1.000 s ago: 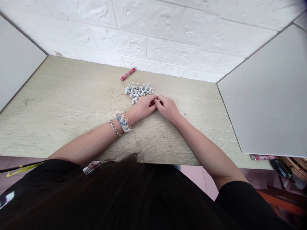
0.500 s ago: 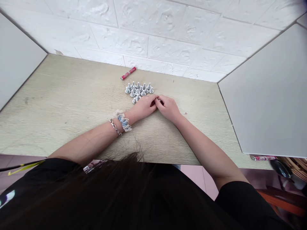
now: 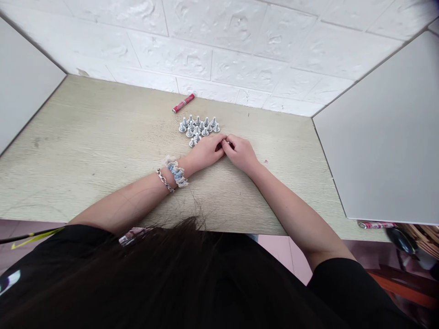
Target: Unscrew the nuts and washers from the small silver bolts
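My left hand [image 3: 209, 150] and my right hand [image 3: 240, 151] meet at the fingertips over the table, both closed. A small metallic bit shows between the fingers, mostly hidden, so I cannot make out what it is. Just beyond the left hand stands a cluster of silver bolts [image 3: 197, 131] with washers or nuts on them, heads down and threaded ends up. The left fingers and wrist partly cover the near side of that cluster. A blue and white scrunchie [image 3: 176, 173] and a chain bracelet [image 3: 165, 181] are on the left wrist.
A red tube [image 3: 183, 103] lies behind the bolts, near the white brick wall [image 3: 240, 59]. White panels [image 3: 380, 137] stand at both sides of the wooden table [image 3: 113, 137]. Another red and white tube [image 3: 376, 225] lies at the front right edge, beside a wicker item [image 3: 420, 242].
Hardly anything differs. Both hands stay together in the same place; the view has shifted very slightly.
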A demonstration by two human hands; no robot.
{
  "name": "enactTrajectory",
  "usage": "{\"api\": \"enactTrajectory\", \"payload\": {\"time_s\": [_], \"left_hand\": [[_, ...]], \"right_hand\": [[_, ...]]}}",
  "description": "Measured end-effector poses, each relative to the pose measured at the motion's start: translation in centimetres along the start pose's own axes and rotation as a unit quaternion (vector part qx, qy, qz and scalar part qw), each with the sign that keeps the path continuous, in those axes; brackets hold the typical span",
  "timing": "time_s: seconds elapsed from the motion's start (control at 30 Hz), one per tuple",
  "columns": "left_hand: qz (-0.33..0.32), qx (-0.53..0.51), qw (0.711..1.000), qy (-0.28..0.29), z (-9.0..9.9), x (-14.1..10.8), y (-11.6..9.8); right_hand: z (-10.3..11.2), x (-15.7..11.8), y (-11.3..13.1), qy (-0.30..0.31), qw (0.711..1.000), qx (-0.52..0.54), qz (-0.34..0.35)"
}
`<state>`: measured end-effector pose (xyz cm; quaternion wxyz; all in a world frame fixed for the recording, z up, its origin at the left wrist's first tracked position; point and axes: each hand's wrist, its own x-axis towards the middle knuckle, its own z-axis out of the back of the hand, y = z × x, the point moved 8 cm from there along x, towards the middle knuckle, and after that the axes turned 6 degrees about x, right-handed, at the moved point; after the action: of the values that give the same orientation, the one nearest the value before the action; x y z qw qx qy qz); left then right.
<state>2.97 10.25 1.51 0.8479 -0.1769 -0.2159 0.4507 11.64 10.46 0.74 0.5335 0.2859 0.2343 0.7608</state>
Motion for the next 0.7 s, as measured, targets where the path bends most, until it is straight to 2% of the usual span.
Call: {"api": "enactTrajectory", "payload": {"time_s": [0.7], "left_hand": [[0.000,0.009,1.000,-0.002,0.05,0.03,-0.10]], "right_hand": [[0.14,-0.04,0.24,-0.011,1.000,0.010,0.010]]}}
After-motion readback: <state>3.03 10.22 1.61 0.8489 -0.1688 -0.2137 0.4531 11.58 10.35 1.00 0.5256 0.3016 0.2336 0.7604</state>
